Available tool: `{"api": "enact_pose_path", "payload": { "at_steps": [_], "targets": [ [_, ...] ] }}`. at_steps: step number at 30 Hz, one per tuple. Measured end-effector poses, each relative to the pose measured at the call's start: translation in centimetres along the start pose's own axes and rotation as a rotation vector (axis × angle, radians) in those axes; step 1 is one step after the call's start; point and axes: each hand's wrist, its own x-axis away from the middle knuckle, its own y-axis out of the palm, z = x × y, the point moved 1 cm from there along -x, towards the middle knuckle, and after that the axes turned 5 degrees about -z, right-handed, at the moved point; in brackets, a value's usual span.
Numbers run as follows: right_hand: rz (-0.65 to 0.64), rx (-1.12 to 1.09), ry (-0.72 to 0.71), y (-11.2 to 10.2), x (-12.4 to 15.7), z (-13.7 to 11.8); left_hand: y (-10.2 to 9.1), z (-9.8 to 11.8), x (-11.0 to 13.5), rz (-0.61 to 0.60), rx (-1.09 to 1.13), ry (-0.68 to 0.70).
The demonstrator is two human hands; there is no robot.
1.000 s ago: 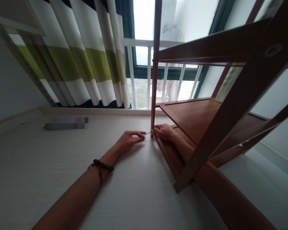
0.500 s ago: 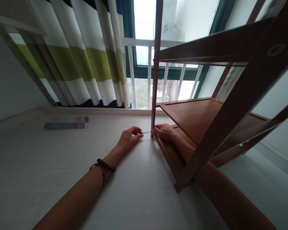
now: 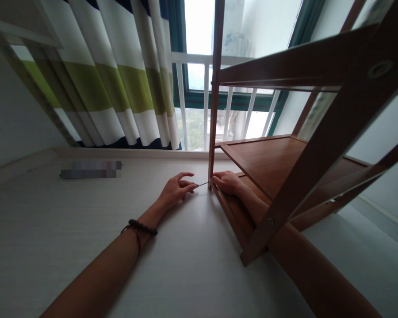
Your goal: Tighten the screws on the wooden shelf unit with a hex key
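My left hand [image 3: 176, 190], with dark beads at the wrist, pinches a thin metal rod that looks like a hex key [image 3: 203, 184] between thumb and fingertips; the index finger is lifted off it. The rod's far end meets the outer side of the shelf leg [image 3: 211, 165] near the floor. Reaching through the brown wooden shelf [image 3: 263, 160], my right hand [image 3: 227, 182] has its fingers curled against the inner side of that leg, above the bottom board. Its fingertips are partly hidden by the leg.
A blurred, flat item [image 3: 91, 170] lies on the pale floor [image 3: 172, 274] at left. Behind are a striped curtain [image 3: 129, 88], white railings [image 3: 206, 106] and a window. The shelf's near leg [image 3: 318, 168] slants across the right side, over my right forearm.
My left hand has shifted slightly left and down, its index finger rising off the rod. The rod tilts a little more. My right hand and the shelf stay in place.
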Motion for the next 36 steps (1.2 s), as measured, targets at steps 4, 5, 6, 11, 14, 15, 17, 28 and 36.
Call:
{"api": "enact_pose_path", "payload": {
  "at_steps": [4, 5, 6, 11, 14, 15, 17, 28, 36],
  "targets": [
    [-0.002, -0.015, 0.010, -0.2, 0.1, -0.3, -0.1, -0.5, -0.2, -0.002, -0.040, 0.036],
    [-0.003, -0.015, 0.015, -0.2, 0.2, -0.4, -0.1, -0.6, -0.3, 0.009, -0.068, 0.062],
    [-0.003, -0.012, 0.023, -0.3, 0.2, -0.4, -0.2, -0.7, -0.4, 0.027, -0.089, 0.098],
    [0.002, -0.005, 0.022, -0.2, 0.2, -0.5, -0.4, -0.8, -0.7, 0.005, -0.101, 0.225],
    [0.003, -0.007, 0.010, -0.1, 0.2, -0.4, -0.4, -0.5, -0.5, -0.126, -0.148, 0.204],
    [0.002, -0.004, 0.010, -0.1, 0.2, -0.4, -0.4, -0.5, -0.4, -0.157, -0.171, 0.202],
    [-0.001, 0.003, 0.015, -0.2, 0.2, -0.3, -0.4, -0.4, -0.3, -0.194, -0.211, 0.206],
    [-0.001, 0.021, 0.004, 0.2, -0.1, 0.1, 0.6, -0.7, -0.4, 0.224, -0.642, 0.126],
    [-0.013, 0.035, 0.021, 0.0, 0.0, -0.1, 0.7, -0.1, -0.3, 0.142, -0.539, 0.072]
  ]
}}
